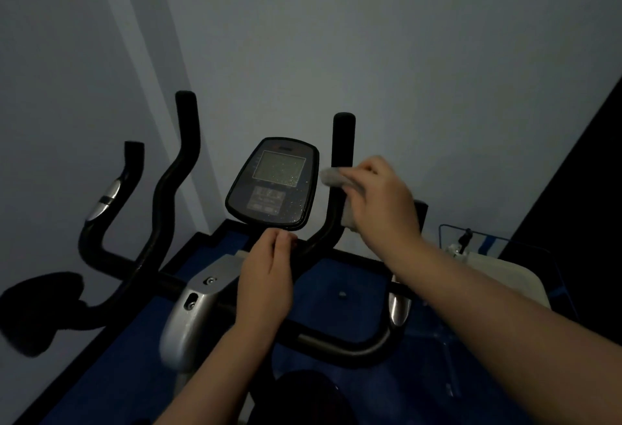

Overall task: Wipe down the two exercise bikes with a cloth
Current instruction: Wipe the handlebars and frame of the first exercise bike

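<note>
Pale cloth (331,178) gripped in right hand (380,200) against handlebar upright (340,168); left hand (266,276) below console (274,182)

text: none legible | console (272,182) screen and buttons too dim, blurred

Blue floor mat (350,276) carries the exercise bike (195,317).

Dim home exercise corner: exercise bike (208,296) with display console (273,182) and curved handlebars (175,168), blue floor mat (336,276), plain grey walls (370,37)
</note>
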Demonstrator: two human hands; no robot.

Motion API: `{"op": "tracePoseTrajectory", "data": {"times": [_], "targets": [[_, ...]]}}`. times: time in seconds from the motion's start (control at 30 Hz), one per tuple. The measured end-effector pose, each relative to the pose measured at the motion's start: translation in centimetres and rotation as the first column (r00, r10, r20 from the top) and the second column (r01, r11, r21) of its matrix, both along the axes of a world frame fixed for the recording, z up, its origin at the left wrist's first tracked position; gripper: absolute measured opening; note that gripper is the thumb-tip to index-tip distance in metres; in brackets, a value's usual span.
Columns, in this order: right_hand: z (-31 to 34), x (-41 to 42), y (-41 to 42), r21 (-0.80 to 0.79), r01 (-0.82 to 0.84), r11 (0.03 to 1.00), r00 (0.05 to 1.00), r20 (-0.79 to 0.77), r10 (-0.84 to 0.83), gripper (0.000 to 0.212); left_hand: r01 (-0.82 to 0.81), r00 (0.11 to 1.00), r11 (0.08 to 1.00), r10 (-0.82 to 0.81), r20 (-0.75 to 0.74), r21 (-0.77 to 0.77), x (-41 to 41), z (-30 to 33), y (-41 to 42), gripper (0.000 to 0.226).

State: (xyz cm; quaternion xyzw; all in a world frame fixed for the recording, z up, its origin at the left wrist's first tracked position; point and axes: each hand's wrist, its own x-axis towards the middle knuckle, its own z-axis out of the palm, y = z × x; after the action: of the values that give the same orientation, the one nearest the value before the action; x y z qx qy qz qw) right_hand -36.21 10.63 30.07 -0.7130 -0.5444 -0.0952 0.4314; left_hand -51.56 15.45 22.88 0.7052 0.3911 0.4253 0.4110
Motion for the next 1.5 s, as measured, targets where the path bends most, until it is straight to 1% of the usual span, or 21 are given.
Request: {"op": "tracePoseTrajectory", "data": {"times": [0.07,0.17,0.23,0.27,0.33,0.4,0.43,0.5,0.57,0.67,0.77,0.87,0.93,1.07,1.1,1.17,1.2,1.27,1.37,1.43,1.5], "targets": [[-1.5,-0.8,-0.2,-0.050,0.024,0.998,1.000,-0.007,-0.025,0.031,0.020,0.999,0.999,-0.018,-0.049,0.031,0.2,0.3,0.1,0.029],[-3.6,-2.5,-3.0,-0.097,-0.136,0.986,0.991,-0.026,0.134,0.028,0.067,0.993,0.995,-0.059,-0.104,0.078,0.6,1.2,0.6,0.031],[-2.4,-1.1,-3.8,-0.184,-0.193,0.964,0.981,-0.067,0.183,0.025,0.080,0.988,0.992,-0.065,-0.137,0.103,1.3,2.1,1.2,0.030],[-1.0,0.1,-3.5,-0.162,-0.158,0.974,0.985,-0.090,0.145,0.024,0.077,0.986,0.990,-0.057,-0.156,0.121,1.8,2.6,1.5,0.029],[2.8,2.4,-2.2,0.054,-0.011,0.998,0.989,-0.147,0.019,0.022,0.084,0.980,0.984,-0.053,-0.193,0.156,3.1,3.4,1.9,0.025],[6.1,3.7,-0.2,0.274,0.102,0.956,0.989,-0.132,-0.068,0.022,0.100,0.977,0.981,-0.064,-0.205,0.167,4.6,3.8,1.9,0.019],[6.7,4.0,1.1,0.322,0.120,0.939,0.989,-0.123,-0.085,0.025,0.108,0.975,0.978,-0.069,-0.213,0.178,5.2,3.7,1.8,0.017],[5.8,3.4,3.2,0.277,0.129,0.952,0.976,-0.203,-0.073,0.029,0.112,0.969,0.972,-0.061,-0.240,0.204,6.0,3.3,1.4,0.012],[2.2,1.8,3.8,0.167,0.165,0.972,0.941,-0.321,-0.104,0.020,0.098,0.958,0.959,-0.019,-0.285,0.267,6.1,2.7,1.2,0.011],[-2.8,0.7,2.0,0.073,0.119,0.990,0.928,-0.364,-0.085,0.015,0.066,0.944,0.930,0.059,-0.324,0.362,5.9,2.0,1.0,0.015],[-1.1,2.6,2.7,0.091,0.138,0.986,0.933,-0.347,-0.099,0.015,0.050,0.953,0.949,0.048,-0.300,0.312,5.9,2.0,1.1,0.019],[2.1,3.4,4.9,0.226,0.148,0.963,0.935,-0.348,-0.063,0.035,0.057,0.955,0.964,0.024,-0.296,0.261,5.8,2.1,1.2,0.014],[0.9,2.5,4.8,0.199,0.149,0.969,0.945,-0.318,-0.080,0.027,0.042,0.961,0.973,0.023,-0.276,0.229,5.6,2.1,1.3,0.011],[-3.1,1.3,2.2,0.048,0.105,0.993,0.948,-0.305,-0.086,0.013,0.004,0.977,0.988,0.029,-0.211,0.152,5.3,2.2,1.7,0.010],[-2.6,1.6,2.2,0.061,0.118,0.991,0.945,-0.314,-0.093,0.011,-0.005,0.979,0.990,0.033,-0.202,0.138,5.3,2.3,1.7,0.011],[0.0,2.5,3.0,0.191,0.186,0.964,0.956,-0.263,-0.132,0.024,-0.011,0.980,0.995,0.029,-0.196,0.095,4.9,2.5,1.8,0.012],[1.3,2.9,3.6,0.258,0.194,0.947,0.964,-0.229,-0.135,0.030,-0.013,0.978,0.997,0.029,-0.208,0.077,4.7,2.5,1.9,0.013],[2.1,2.8,4.3,0.301,0.155,0.941,0.974,-0.209,-0.093,0.032,-0.016,0.961,0.997,0.037,-0.274,0.080,3.9,2.3,1.9,0.012],[-1.4,1.1,3.4,0.247,0.134,0.960,0.968,-0.238,-0.074,0.025,-0.032,0.948,0.995,0.061,-0.311,0.097,3.0,1.8,1.6,0.012],[-3.7,0.4,1.7,0.186,0.082,0.979,0.970,-0.242,-0.035,0.034,-0.021,0.942,0.994,0.056,-0.330,0.111,2.9,1.7,1.2,0.013],[-3.1,1.0,1.2,0.202,0.042,0.979,0.982,-0.191,-0.003,0.037,-0.025,0.944,0.995,0.056,-0.325,0.098,2.8,1.8,1.1,0.013]]}}
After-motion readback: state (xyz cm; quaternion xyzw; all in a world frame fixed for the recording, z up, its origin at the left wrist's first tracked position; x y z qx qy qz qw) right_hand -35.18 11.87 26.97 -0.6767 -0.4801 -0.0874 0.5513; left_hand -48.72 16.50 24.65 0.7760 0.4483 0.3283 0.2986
